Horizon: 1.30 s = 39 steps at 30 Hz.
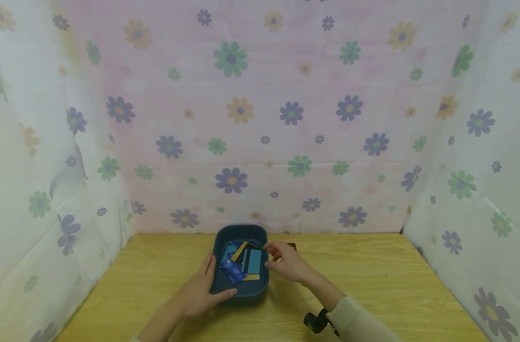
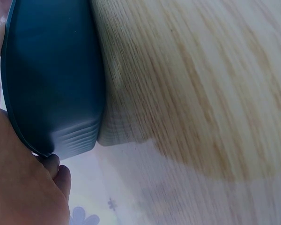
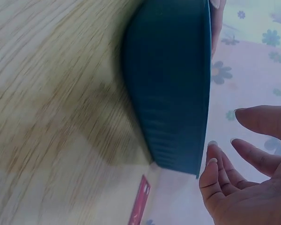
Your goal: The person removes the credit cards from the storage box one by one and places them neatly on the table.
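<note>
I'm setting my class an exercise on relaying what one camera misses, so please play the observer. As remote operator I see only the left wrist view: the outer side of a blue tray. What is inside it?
Observer: The head view shows several overlapping cards lying in the tray.
Operator: Is the right hand gripping one?
Observer: No, the right wrist view shows its fingers bent and holding nothing.
Operator: Is anything else on the table near that hand?
Observer: Yes, a flat red item lies to the right of the tray as the head view sees it.
</note>
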Tool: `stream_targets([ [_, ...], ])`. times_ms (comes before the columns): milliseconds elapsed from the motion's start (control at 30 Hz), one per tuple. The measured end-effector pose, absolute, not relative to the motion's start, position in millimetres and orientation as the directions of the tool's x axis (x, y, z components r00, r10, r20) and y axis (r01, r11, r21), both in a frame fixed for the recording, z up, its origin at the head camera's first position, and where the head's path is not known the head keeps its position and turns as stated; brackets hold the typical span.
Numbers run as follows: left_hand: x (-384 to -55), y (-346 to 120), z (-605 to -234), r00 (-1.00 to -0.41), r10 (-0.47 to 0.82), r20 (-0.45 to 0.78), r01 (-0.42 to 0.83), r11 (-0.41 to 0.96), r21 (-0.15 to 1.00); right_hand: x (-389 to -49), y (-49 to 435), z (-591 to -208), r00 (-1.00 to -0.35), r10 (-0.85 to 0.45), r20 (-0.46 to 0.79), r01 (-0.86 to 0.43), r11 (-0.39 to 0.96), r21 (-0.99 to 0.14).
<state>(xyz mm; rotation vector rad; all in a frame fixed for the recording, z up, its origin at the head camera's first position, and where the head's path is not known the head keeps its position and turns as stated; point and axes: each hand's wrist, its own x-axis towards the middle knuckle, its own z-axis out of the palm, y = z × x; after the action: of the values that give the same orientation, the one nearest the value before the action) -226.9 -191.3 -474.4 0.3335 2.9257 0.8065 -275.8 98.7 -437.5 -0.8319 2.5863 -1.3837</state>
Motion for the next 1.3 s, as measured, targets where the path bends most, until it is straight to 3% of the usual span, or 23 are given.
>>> stream_targets([
  [567, -230.2, -192.2, -477.2, -0.969, 0.245, -0.019, 0.202, 0.838, 0.506, -266.7, 56.8, -430.0, -0.823, -0.552, 0.136, -0.437, 0.461, -0.772],
  [800, -229.9, -193.4, -480.3, -0.968, 0.251, -0.015, 0.207, 0.829, 0.519, -257.9, 35.6, -431.4, -0.874, -0.486, 0.029, -0.299, 0.489, -0.82],
  [967, -228.9, -195.0, -480.4, -0.969, 0.246, -0.02, 0.2, 0.828, 0.524, -256.0, 15.8, -435.4, -0.919, -0.393, 0.032, -0.258, 0.537, -0.803],
  [1133, -228.2, -195.4, -479.1, -0.966, 0.257, -0.011, 0.212, 0.82, 0.532, -260.3, -0.4, -443.8, -0.969, -0.242, -0.039, -0.099, 0.532, -0.841],
  [1300, -228.1, -194.4, -479.3, -0.961, 0.275, -0.012, 0.223, 0.803, 0.553, -265.2, -6.1, -450.2, -0.979, -0.166, -0.117, 0.016, 0.51, -0.86],
])
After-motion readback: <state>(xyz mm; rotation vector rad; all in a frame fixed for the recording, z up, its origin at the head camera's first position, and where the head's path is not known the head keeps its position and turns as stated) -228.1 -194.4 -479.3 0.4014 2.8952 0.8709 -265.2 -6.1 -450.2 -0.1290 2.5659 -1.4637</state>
